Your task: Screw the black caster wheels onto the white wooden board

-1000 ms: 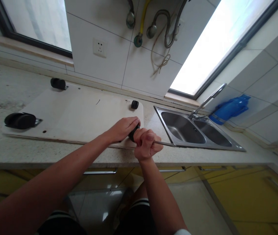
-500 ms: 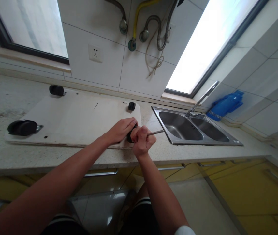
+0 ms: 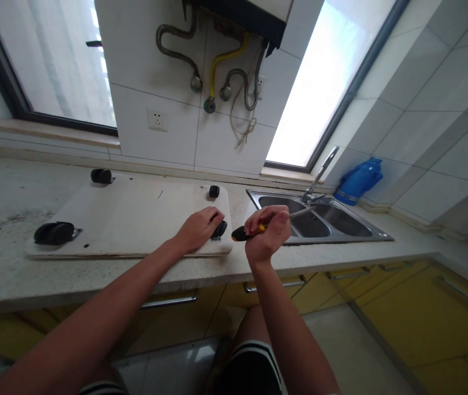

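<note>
My right hand (image 3: 269,233) is closed around a screwdriver with a black and yellow handle (image 3: 242,234). Its metal shaft points right, over the sink, and the handle end faces the board. My left hand (image 3: 198,230) rests on the right end of a white board (image 3: 135,214), its fingers curled against a black caster (image 3: 219,229) at the near right corner. Part of that caster is hidden by the fingers. Other casters stand up from the board: one at the far right (image 3: 214,191), one at the far left (image 3: 101,176) and one at the near left (image 3: 55,233).
The board lies on a speckled countertop (image 3: 7,219). To the right is a double steel sink (image 3: 340,225) with a faucet (image 3: 320,173). A blue thermos-like container (image 3: 359,181) stands behind it. Pipes and a wall socket (image 3: 157,120) are on the tiled wall.
My right hand has moved right, away from the caster, with the screwdriver, whose handle now shows. My left hand stays at the near right caster. The head view has tilted up.
</note>
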{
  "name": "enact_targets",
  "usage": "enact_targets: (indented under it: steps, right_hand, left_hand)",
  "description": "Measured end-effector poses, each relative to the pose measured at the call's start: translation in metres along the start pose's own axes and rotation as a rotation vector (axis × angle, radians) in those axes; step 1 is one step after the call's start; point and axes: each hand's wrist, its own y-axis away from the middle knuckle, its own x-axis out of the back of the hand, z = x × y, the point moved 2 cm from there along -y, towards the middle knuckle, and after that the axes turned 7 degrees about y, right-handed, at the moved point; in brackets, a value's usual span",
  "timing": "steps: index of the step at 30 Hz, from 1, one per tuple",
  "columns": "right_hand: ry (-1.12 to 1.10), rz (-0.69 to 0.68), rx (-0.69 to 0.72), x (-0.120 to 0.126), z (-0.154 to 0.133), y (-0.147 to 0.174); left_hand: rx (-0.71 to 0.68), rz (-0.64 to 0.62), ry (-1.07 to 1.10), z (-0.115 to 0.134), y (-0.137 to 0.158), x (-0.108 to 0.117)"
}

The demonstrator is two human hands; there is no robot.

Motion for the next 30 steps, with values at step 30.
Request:
enact_targets:
  steps: [30]
  right_hand:
    - [0.176,-0.63,-0.665,-0.085,0.098,-0.018]
  left_hand:
    - [-0.1,0.266,-0.698,0.03,0.097,-0.063]
